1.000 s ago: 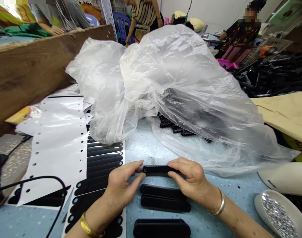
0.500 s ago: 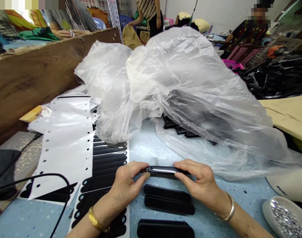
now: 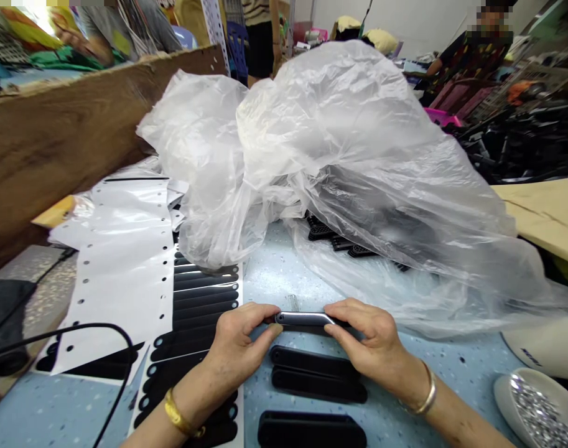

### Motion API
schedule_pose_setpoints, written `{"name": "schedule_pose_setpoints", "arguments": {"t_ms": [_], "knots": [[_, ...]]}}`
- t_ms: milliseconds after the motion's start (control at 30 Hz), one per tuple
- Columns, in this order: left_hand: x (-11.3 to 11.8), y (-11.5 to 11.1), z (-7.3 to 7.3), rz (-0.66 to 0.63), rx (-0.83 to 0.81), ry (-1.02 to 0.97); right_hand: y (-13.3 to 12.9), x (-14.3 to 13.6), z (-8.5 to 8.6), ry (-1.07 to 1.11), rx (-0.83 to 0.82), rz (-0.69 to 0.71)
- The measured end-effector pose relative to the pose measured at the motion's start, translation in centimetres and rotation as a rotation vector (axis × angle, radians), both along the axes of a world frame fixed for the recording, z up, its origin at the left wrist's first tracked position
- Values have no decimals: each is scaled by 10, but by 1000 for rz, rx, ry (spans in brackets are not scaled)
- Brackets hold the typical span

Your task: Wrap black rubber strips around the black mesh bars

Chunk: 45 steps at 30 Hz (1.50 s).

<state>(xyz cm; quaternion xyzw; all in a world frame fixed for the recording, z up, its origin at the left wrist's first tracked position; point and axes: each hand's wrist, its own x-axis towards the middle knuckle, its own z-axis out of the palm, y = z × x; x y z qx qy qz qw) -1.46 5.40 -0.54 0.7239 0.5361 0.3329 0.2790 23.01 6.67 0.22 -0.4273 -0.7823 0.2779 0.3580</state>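
A slim black bar-shaped piece (image 3: 303, 319) with a shiny top lies level between my two hands. My left hand (image 3: 246, 333) pinches its left end between thumb and fingers. My right hand (image 3: 365, 330) grips the right end, which its fingers partly hide. Just below, two black bars (image 3: 316, 374) lie one against the other on the blue speckled table (image 3: 274, 267). Nearer the front edge sits another black bar-shaped stack (image 3: 311, 429). Left of my left hand is a sheet of black strips (image 3: 195, 317) with round holes at their ends.
Clear plastic bags (image 3: 358, 124) cover black parts (image 3: 321, 231) behind my hands. White backing sheets (image 3: 125, 249) and a black cable (image 3: 120, 333) lie left. A bowl of small shiny pieces (image 3: 540, 410) stands right. A wooden board (image 3: 78, 124) borders the left; people are beyond.
My right hand has shifted slightly left along the bar, and the glare on its top has changed. In the background, the person in the striped top has moved and the tan bag is out of view.
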Motion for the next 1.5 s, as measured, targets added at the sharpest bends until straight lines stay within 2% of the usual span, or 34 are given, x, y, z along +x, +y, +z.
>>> {"name": "schedule_pose_setpoints", "arguments": {"t_ms": [467,667,867,1033,1100,1267,1500], "knots": [[-2,1,-3,-12,43,22,-1,-2,-1,8,32,-1],[-2,-1,-6,51,82,-18,0,-2,0,11,37,-3],[-3,1,-7,-75,216,-22,-1,-2,-1,18,37,-9],[-5,2,-9,-115,314,14,1,1,-6,76,-28,-12],[-5,2,-9,-102,304,17,2,2,-8,108,-51,-20],[-4,2,-7,13,152,0,1,0,-9,109,-38,-51],[-4,2,-6,-33,106,32,-4,4,-6,91,77,-86]]}}
